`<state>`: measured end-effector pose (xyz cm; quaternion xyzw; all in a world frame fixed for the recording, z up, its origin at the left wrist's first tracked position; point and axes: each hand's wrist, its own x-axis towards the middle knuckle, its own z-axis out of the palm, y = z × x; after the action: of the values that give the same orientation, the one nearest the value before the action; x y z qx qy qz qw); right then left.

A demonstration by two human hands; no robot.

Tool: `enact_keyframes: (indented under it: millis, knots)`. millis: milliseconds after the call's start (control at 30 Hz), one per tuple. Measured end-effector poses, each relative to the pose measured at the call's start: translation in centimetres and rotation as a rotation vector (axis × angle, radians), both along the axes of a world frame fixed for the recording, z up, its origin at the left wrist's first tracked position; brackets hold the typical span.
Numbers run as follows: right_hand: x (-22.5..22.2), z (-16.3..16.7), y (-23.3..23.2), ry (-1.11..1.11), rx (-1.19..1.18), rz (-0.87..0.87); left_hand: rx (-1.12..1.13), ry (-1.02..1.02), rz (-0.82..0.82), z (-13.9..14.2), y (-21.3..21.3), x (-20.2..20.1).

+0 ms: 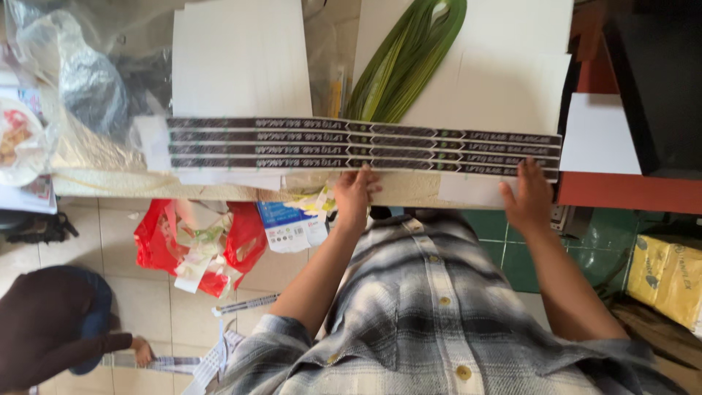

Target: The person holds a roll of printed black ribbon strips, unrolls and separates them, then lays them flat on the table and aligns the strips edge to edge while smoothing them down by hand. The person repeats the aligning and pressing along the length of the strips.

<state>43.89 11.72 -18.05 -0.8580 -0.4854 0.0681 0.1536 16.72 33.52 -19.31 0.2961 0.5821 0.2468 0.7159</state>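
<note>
green leaf bundle (409,58): tips cut off by top edge | white sheets (241,58): upper parts out of frame | crouching person (51,322): cropped by left and bottom edges | yellow sack (669,278): runs off right edge | printed strip sheet (365,145): lettering too small to tell | plaid shirt (431,314): cut at bottom
</note>
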Motion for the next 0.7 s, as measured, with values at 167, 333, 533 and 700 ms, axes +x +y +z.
enact_keyframes:
  millis: [167, 333, 533, 700]
  knots:
    - [1.2, -0.3, -0.9, -0.082, 0.012, -0.109, 0.025, 0.071, 0.0, 0.6, 0.3, 0.3]
    - [1.3, 0.0, 0.6, -0.168, 0.063, -0.241, 0.051, 0.174, -0.079, 0.9, -0.4, 2.1]
    - [-0.8, -0.4, 6.1, 0.144, 0.141, 0.371, -0.084, 0.095, 0.014, 0.7, -1.7, 3.3]
    - [-1.8, -0.7, 8.6, 0.113, -0.046, 0.615, 0.007, 0.127, 0.079, 0.1, -2.6, 4.1]
